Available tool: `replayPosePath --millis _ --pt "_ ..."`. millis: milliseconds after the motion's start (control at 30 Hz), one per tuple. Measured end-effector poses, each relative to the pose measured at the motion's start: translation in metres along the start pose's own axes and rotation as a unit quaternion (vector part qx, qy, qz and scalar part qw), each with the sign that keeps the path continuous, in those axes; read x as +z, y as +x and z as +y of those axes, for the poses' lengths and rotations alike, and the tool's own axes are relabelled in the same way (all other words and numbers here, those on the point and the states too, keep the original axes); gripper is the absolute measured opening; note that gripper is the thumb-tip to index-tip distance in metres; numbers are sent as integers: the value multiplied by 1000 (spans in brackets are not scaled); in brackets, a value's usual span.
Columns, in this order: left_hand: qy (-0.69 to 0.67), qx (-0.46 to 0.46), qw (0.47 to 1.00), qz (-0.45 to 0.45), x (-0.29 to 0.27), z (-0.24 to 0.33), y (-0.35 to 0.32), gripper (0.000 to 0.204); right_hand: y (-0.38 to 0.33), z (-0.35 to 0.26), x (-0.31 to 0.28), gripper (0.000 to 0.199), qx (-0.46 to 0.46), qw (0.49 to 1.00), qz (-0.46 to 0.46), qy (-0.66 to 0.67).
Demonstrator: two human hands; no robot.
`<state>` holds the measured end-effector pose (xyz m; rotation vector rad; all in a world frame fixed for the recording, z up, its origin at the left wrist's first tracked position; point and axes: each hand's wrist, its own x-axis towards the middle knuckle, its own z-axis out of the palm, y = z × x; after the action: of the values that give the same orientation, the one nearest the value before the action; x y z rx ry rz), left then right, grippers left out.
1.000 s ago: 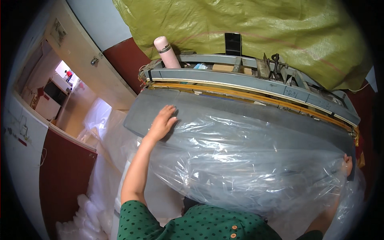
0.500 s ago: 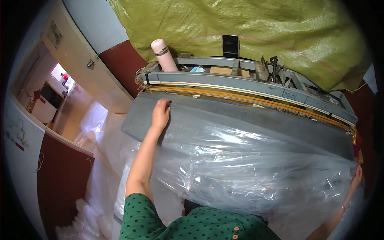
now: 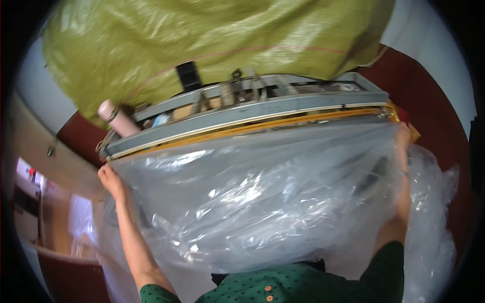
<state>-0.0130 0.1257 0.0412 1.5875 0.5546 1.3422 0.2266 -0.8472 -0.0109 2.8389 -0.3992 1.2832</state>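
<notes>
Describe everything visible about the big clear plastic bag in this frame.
The clear plastic bag is large, thin, glossy and heavily wrinkled, spread wide across the view. Its upper edge lies along the long grey bar machine with an orange strip. The left hand holds its left edge, the right hand its right edge. Something grey shows dimly through the film. More clear plastic bunches at right.

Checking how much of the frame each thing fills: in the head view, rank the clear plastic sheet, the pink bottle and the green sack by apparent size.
1. clear plastic sheet, though it lies nearest the camera
2. green sack, nearly as large
3. pink bottle, far smallest
</notes>
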Motion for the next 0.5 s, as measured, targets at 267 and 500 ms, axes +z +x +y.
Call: replayPosePath --millis 267,500 --pt "214 16 976 -31 -32 -137 36 14 -29 -123 42 22 106 904 24 414" --pt "89 -17 995 -48 -12 -144 55 17 -15 -163 51 20 137 892 -5 431"
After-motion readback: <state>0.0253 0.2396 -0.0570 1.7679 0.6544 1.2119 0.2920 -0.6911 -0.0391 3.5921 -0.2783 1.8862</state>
